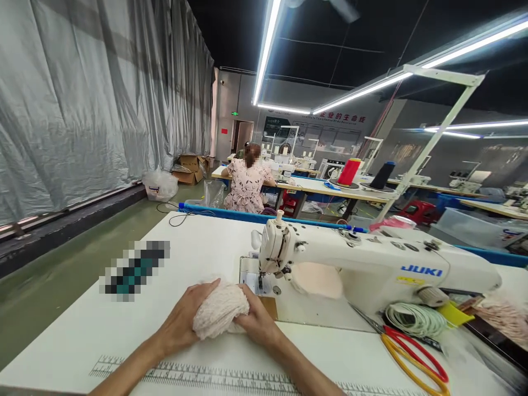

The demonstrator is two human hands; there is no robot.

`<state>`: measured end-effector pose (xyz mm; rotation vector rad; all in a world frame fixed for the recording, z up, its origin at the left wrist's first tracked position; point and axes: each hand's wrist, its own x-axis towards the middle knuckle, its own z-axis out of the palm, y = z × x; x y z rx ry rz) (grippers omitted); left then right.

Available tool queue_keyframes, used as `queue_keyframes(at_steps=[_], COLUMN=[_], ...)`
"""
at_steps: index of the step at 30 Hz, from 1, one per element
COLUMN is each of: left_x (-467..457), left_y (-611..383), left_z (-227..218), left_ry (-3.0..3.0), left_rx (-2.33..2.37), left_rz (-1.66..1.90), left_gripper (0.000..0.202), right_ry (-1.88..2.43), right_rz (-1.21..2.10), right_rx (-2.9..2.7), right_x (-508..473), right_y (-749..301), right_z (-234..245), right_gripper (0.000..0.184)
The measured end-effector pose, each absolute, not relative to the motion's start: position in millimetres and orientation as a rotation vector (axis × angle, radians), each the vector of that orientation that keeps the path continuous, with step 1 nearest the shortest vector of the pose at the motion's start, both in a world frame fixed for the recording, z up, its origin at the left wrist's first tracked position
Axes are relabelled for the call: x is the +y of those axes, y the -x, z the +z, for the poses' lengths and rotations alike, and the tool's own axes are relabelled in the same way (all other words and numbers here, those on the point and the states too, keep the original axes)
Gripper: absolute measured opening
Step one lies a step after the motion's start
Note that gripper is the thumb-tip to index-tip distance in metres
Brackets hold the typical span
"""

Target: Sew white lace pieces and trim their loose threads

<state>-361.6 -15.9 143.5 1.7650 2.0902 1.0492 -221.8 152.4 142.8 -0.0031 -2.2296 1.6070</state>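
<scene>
A person's left hand (181,322) and right hand (259,322) press a bunched, cream-coloured fabric bundle (218,311) between them, over a white tabletop (193,242). Just beyond, a white metal JUKI sewing machine (371,269) stands in the way, pale pink fabric (317,279) beneath its arm. Rightward lie red-and-yellow-handled scissors (388,331) beside a coiled pale green cord (412,319).
</scene>
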Motion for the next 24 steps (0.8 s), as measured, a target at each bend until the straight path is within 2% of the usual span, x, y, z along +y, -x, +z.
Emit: queue_keyframes(at_steps=[6,9,12,14,17,21,24], left_x=[-23,-23,-20,-15,-6,8,8], left_y=[388,418,446,462,478,490,484], left_z=[206,235,236,228,215,213,216], left_ry=[-1.474,-1.380,-1.280,-1.236,-1.240,-1.320,-1.384], left_rx=[1.818,1.635,1.575,1.588,1.633,1.792,2.111], left_rz=[1.000,0.853,0.710,0.640,0.584,0.513,0.517], left_gripper=[0.074,0.061,0.062,0.064,0.067,0.047,0.040], right_ry=[0.171,0.209,0.316,0.412,0.484,0.159,-0.168], right_rz=[2.106,2.266,2.282,2.059,1.420,0.597,0.434], right_rx=[-2.012,-1.951,-2.028,-2.238,-2.422,-2.411,-2.483], right_x=[122,110,111,118,126,116,106], right_y=[244,261,271,273,272,274,279], right_z=[168,173,164,156,157,184,198], right_gripper=[0.033,0.043,0.052,0.052,0.044,0.031,0.033])
